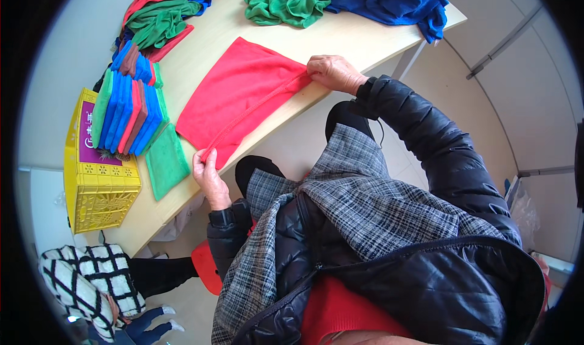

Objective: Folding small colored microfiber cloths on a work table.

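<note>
1. While the flat red fabric cloth (237, 95) lies spread across the middle of the pale wood-topped table (213, 19), both bare hands are on its near side, right by the table's front edge.
2. Left hand (210, 177) now: thumb and fingers pinched together on the lower-left end, a crease running away from it along the fabric.
3. Over to the right hand (336, 74), fingers closed on the opposite end, that crease stretching between the two grips.
4. Just beside the left hand, a flat green folded fabric cloth (167, 165) takes up the tabletop, crowding that side.
5. Behind it rises a row of folded blue, green, red and brown cloths (128, 114), covering part of a yellow openwork plastic basket (103, 199); whether they sit inside it, I cannot tell.
6. Far side, left: a mixed heap of crumpled red, green and blue fabric (161, 22). Further right, a rumpled green fabric heap (286, 4) meets a dark blue one (386, 1), both beyond the red cloth.
7. Down at lower left, another person's black-and-white checked fleece garment (85, 278) shows near the table.
</note>
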Motion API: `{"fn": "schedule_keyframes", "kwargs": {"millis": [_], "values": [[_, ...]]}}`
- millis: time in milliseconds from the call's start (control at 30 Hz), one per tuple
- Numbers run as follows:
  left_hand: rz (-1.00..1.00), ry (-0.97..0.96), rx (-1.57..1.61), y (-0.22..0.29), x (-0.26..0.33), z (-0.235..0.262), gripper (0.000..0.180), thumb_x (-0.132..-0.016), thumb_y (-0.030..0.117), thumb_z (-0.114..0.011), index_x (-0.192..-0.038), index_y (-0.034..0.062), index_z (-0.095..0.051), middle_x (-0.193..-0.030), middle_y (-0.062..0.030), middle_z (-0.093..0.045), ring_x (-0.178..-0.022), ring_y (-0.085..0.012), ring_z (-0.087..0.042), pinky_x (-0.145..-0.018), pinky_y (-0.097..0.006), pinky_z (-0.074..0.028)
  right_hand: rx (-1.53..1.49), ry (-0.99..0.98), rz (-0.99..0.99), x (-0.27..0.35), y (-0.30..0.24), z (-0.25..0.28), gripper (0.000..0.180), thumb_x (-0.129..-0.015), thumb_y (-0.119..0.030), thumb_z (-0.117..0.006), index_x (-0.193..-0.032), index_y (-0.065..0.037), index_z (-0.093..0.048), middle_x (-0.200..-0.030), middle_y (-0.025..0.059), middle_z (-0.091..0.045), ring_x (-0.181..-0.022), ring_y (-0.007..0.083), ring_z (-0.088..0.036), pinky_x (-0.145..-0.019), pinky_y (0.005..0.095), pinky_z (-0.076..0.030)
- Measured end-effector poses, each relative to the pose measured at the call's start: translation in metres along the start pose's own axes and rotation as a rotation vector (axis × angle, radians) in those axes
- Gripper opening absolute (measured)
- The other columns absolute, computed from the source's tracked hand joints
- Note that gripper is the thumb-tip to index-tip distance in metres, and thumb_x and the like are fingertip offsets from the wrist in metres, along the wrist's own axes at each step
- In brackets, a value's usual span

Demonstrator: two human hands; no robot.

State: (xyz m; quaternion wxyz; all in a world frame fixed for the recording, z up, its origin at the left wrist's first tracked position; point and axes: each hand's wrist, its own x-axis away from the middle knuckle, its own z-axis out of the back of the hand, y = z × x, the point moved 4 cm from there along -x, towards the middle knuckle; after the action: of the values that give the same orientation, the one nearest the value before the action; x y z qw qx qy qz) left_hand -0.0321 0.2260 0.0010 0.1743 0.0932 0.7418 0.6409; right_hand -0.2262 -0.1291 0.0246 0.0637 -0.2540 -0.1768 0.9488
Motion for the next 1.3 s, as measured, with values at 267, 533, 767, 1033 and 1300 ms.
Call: {"fn": "schedule_keyframes", "kwargs": {"millis": [267, 533, 767, 1033, 1300], "values": [[-0.157, 0.007, -0.159, 0.071, -0.037, 0.016, 0.018, -0.097, 0.014, -0.065, -0.109, 0.001, -0.063, -0.101, -0.0007, -0.063, -0.093, -0.0092, -0.055, -0.086, -0.025, -0.044, -0.156, 0.219, 0.074, -0.056, -0.027, 0.058, 0.01, -0.084, -0.003, -0.068, -0.091, -0.006, -0.063, -0.085, 0.0103, -0.064, -0.079, 0.0253, -0.066, -0.071, 0.0341, -0.054], [-0.427, -0.134, -0.108, 0.239, -0.075, 0.0, 0.015, -0.099, 0.012, -0.062, -0.108, 0.0004, -0.063, -0.103, -0.0023, -0.066, -0.093, -0.0078, -0.059, -0.087, -0.024, -0.046, -0.322, 0.32, 0.212, -0.121, -0.088, 0.189, 0.015, -0.088, 0.001, -0.067, -0.102, -0.003, -0.063, -0.087, 0.0036, -0.06, -0.089, 0.015, -0.063, -0.08, 0.0284, -0.052], [-0.441, -0.351, -0.243, 0.248, -0.123, -0.007, 0.012, -0.099, 0.009, -0.061, -0.107, 0.0004, -0.063, -0.098, -0.0017, -0.066, -0.087, -0.0058, -0.06, -0.081, -0.023, -0.048, -0.23, 0.145, 0.195, -0.16, -0.088, 0.209, 0.012, -0.085, -0.002, -0.061, -0.094, 0.0, -0.069, -0.077, 0.0086, -0.068, -0.073, 0.0162, -0.065, -0.068, 0.0314, -0.053], [-0.653, -0.296, -0.607, 0.243, -0.187, 0.0, 0.009, -0.097, 0.01, -0.062, -0.1, 0.0018, -0.062, -0.088, 0.0044, -0.058, -0.08, -0.0035, -0.05, -0.073, -0.022, -0.044, 0.042, 0.276, 0.248, -0.209, -0.071, 0.2, 0.017, -0.083, -0.01, -0.061, -0.096, -0.004, -0.07, -0.085, 0.0158, -0.071, -0.079, 0.0282, -0.069, -0.072, 0.0379, -0.054], [-0.974, -0.171, -0.822, 0.196, -0.124, -0.001, 0.01, -0.087, 0.002, -0.064, -0.096, 0.0021, -0.06, -0.088, -0.0077, -0.06, -0.082, -0.0209, -0.057, -0.077, -0.033, -0.047, 0.099, 0.362, 0.46, -0.159, -0.086, 0.176, 0.012, -0.085, 0.0, -0.064, -0.097, -0.004, -0.065, -0.087, 0.0098, -0.065, -0.082, 0.0252, -0.065, -0.076, 0.034, -0.053]]}}
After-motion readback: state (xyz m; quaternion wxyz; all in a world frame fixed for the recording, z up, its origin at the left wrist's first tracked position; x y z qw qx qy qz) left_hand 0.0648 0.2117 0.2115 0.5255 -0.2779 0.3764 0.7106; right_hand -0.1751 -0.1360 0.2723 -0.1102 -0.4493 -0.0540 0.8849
